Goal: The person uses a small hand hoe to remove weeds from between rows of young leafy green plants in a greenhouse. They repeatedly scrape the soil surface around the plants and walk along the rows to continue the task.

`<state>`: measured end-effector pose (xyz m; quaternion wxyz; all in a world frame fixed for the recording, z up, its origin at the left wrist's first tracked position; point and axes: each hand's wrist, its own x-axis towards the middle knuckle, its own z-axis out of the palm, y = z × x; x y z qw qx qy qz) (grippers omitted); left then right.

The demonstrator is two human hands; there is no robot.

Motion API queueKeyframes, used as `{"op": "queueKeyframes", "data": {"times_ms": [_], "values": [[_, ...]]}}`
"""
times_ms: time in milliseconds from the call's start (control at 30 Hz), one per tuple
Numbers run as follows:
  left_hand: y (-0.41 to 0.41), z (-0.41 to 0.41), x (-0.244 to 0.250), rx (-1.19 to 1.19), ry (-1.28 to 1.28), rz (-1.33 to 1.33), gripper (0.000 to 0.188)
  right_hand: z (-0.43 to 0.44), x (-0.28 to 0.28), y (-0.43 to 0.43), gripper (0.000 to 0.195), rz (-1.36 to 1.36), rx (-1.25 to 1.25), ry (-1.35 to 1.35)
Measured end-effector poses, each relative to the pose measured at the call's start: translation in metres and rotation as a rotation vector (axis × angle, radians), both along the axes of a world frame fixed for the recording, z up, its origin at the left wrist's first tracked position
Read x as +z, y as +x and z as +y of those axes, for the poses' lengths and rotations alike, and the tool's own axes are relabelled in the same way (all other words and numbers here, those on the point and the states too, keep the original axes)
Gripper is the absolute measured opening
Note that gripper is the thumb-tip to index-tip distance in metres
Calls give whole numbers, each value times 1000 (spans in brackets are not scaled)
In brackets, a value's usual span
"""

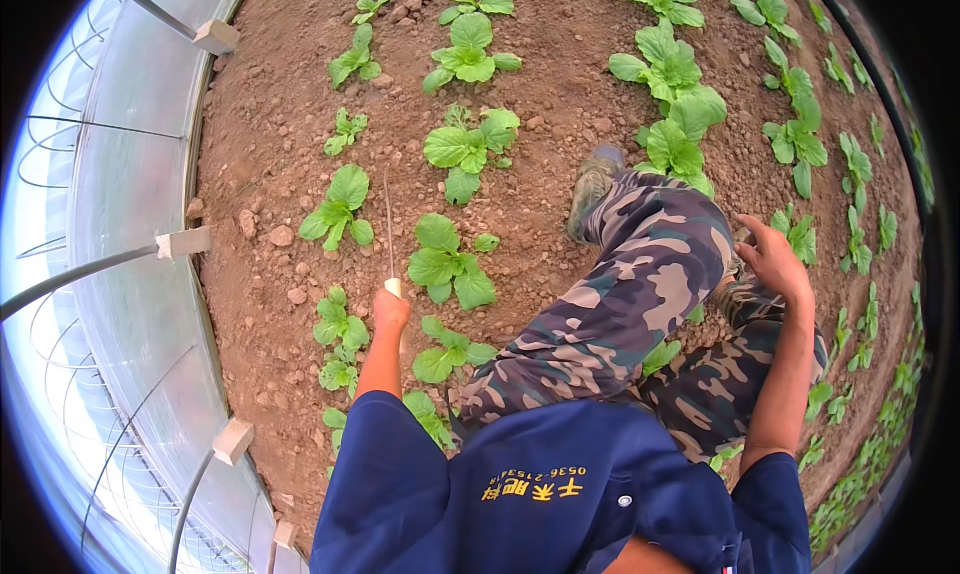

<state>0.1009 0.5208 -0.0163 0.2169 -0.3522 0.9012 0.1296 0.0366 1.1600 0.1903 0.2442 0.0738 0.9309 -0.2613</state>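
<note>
My left hand (391, 311) is closed around the pale handle of a long, thin hand tool (389, 229). Its narrow brownish shaft points away over the soil, between two rows of leafy green seedlings; its far end is hard to make out. A seedling (337, 210) grows left of the shaft, and a larger leafy plant (452, 262) stands to its right. Beside my knee, my right hand (772, 259) is held with its fingers apart and bent, holding nothing. Behind its fingers is another green plant (796, 234).
My camouflage-clad leg and shoe (592, 187) reach over brown, cloddy soil (540, 206). More plant rows (670, 142) run away on the right. Along the left lies a plastic sheet wall (135, 169) with curved rods and pale blocks (184, 242). A dark line (877, 78) curves across the far right.
</note>
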Motion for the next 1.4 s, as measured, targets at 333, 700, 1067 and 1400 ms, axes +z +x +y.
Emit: {"op": "queueKeyframes", "data": {"times_ms": [333, 700, 1067, 1400], "values": [[155, -2, 18, 309, 101, 67, 34, -4, 4, -1, 45, 12, 24, -12], [-57, -41, 2, 199, 40, 183, 38, -6, 0, -4, 47, 28, 33, 10], [-180, -15, 1, 40, 62, 302, 32, -23, 6, -28, 46, -40, 37, -5], [-383, 62, 36, -27, 328, 568, 28, -21, 3, -38, 47, -27, 58, 72]]}}
